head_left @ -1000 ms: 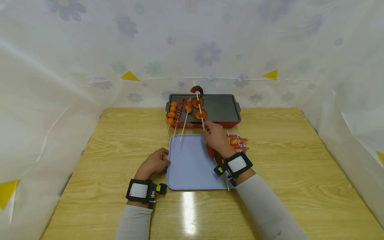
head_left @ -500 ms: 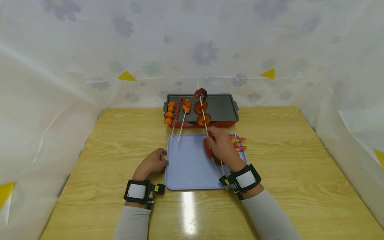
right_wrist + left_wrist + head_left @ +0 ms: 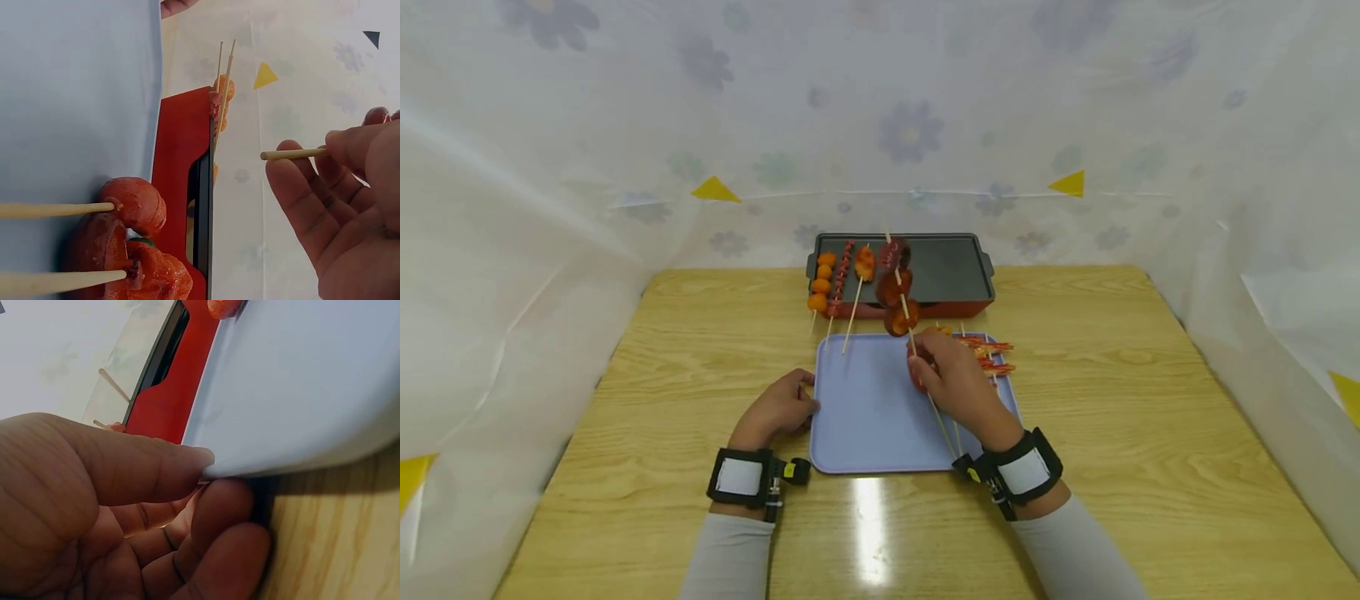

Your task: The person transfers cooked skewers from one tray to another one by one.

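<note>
In the head view, my right hand [image 3: 958,375] pinches the bare stick of a food skewer [image 3: 895,289] between thumb and fingers. Several round, glossy reddish-brown pieces are threaded on it, overlapping the front of the grill. The right wrist view shows the stick's blunt end [image 3: 287,154] poking out past the fingertips. My left hand [image 3: 778,407] grips the left rim of a pale lavender tray [image 3: 872,417]; in the left wrist view the thumb [image 3: 162,464] lies on the rim with curled fingers beneath. More skewers lie on the tray's right side, including a red sausage-like piece [image 3: 134,203], partly hidden by my right hand.
Behind the tray stands a red grill with a black plate [image 3: 951,262]. On its left side lie a skewer of orange balls [image 3: 822,286], a thin skewer of small red pieces [image 3: 841,279] and one browned piece on a stick [image 3: 865,263]. Red-and-yellow skewers [image 3: 992,365] overhang the tray's right edge.
My right hand has drawn back from the grill toward me and slightly right, bringing the skewer with it. My left hand stays at the tray's left rim.
</note>
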Available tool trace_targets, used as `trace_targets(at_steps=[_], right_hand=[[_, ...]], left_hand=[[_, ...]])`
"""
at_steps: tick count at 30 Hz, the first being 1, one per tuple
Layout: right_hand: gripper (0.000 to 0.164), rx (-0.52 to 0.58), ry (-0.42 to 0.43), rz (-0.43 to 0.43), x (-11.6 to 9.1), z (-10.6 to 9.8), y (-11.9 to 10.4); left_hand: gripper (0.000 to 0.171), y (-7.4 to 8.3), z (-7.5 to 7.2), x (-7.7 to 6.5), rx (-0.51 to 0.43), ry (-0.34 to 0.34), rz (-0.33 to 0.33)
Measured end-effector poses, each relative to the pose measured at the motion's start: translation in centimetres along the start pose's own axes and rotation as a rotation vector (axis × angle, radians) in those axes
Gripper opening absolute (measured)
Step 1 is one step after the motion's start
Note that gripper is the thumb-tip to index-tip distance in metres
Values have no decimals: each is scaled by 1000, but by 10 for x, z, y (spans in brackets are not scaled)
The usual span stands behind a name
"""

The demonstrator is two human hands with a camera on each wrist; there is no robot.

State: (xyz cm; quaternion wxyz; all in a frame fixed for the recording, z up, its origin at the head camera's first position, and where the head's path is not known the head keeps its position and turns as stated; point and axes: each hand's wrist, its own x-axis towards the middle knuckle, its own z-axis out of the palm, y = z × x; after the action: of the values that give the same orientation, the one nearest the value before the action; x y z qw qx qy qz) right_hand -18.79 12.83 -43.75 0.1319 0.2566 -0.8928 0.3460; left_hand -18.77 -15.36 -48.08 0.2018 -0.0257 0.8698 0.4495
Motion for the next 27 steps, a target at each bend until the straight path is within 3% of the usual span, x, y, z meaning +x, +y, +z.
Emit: trace_targets(at_steps=[7, 15, 27], right_hand=[[12, 3, 38, -35, -13, 0, -6], [11, 46, 87, -151, -21, 1, -7], [17, 82, 159, -245, -34, 10, -8]], left_hand=[[39, -2, 0, -1, 6, -3, 10], [40, 0, -2, -2, 21, -5, 18], [39, 0, -2, 1, 17, -7, 12]])
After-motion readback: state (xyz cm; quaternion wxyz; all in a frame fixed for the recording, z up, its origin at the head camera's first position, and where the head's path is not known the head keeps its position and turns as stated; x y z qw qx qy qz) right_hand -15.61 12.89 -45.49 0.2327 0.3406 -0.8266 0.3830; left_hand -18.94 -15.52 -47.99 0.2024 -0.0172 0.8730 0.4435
